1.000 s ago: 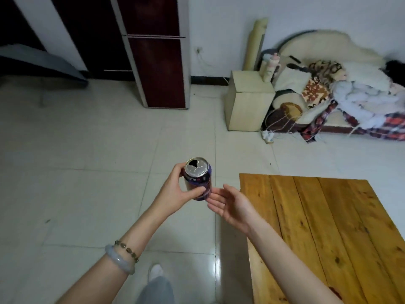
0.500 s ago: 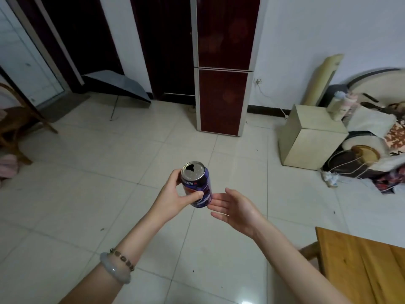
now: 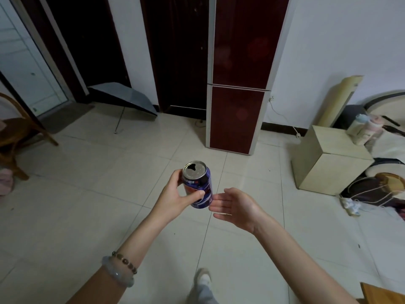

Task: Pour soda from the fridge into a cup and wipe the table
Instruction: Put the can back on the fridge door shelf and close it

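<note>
1. The soda can [image 3: 198, 187] rests on nothing. It is held in the air over the tiled floor, in front of the fridge [image 3: 236, 95] and slightly to its left, well apart from it.
2. The left hand [image 3: 173, 199] grips the can. The thumb crosses the near side of the label and the fingers [image 3: 178, 174] curl round the far side, just under the rim. I judge this grip leaves the top free for pouring.
3. The can is nearly upright, tilted only a little. Its mouth is already open, so I read the upright hold as a guard against spilling.
4. The right hand [image 3: 237, 206] holds nothing. Its fingers [image 3: 219, 202] are straight and loosely together, palm turned toward the can, tips just beside its base. I cannot tell whether they touch it. It looks placed to steady or take the can.
5. Both fridge doors are closed, so fetching looks done. I see no cup, so pouring is not yet done.
6. Only a corner of the wooden bench [image 3: 381, 295] shows, far to the right of the fridge and closest to me. I judge the next move is a turn that way, keeping the can level.
7. The risk I see is soda slopping out of the open can on the way.
</note>
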Demonstrator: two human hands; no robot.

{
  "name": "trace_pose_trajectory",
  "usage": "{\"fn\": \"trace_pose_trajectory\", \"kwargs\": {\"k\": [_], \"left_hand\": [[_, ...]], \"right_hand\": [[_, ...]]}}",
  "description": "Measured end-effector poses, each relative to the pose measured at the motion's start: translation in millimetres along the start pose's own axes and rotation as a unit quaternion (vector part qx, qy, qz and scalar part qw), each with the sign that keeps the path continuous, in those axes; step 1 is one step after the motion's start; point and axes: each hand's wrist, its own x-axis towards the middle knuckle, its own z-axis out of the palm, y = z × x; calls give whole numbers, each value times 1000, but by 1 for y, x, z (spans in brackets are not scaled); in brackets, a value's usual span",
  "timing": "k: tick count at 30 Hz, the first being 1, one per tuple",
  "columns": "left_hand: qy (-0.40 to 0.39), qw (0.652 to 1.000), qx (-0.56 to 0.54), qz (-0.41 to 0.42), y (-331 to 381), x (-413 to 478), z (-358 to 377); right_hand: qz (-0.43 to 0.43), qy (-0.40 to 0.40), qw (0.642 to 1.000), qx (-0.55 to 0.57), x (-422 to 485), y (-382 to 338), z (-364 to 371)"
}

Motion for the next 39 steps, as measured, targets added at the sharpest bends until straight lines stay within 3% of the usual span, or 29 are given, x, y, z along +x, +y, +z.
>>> {"fn": "trace_pose_trajectory", "kwargs": {"k": [24, 39], "left_hand": [[-48, 998, -8, 28, -42, 404, -73], [-107, 992, 4, 73, -64, 724, -155]], "right_hand": [[-16, 47, 999, 6, 299, -270, 25], [-77, 79, 991, 71, 523, -465, 71]]}}
